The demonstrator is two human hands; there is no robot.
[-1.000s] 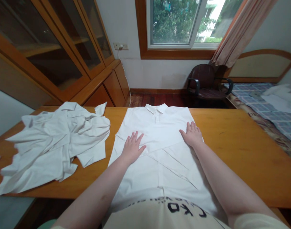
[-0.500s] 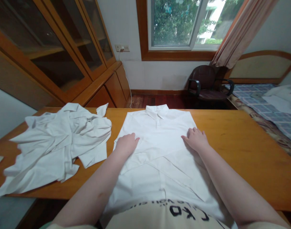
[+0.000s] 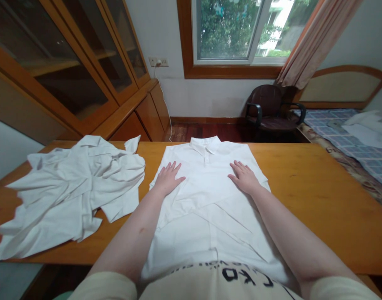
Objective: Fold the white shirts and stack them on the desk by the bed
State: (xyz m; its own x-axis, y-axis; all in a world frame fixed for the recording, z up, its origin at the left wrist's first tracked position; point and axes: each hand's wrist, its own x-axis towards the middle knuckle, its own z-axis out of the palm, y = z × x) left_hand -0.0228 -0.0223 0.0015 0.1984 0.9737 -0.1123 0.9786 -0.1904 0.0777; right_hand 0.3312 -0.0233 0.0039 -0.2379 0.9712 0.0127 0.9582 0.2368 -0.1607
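- White shirt (image 3: 209, 216) lies flat and front up at frame centre. Its collar is at the far edge of the table (image 3: 319, 196), its hem at the near edge, and its sleeves are folded across the body.
- Left hand (image 3: 167, 179): palm down, fingers spread, pressed on the shirt near its left edge; it grasps nothing.
- Right hand (image 3: 244, 178): likewise flat and spread, near the shirt's right edge; it grasps nothing.
- Open room: bare wood runs from the shirt to the right of the frame. On the left, a narrow strip of wood separates the shirt from a crumpled white pile (image 3: 75, 187).
- Writing: black lettering on the person's cream top (image 3: 216, 283), bottom of frame, is inverted and partly cut off. It appears to read "CKO"; the smaller line is illegible.
- Surface: varnished orange-brown wood, level.
- Room: glazed cabinet (image 3: 69, 71) upper left, window (image 3: 228, 29) top centre, curtain (image 3: 312, 41) upper right, dark chair (image 3: 272, 110) beyond the table, bed (image 3: 360, 141) at right edge.
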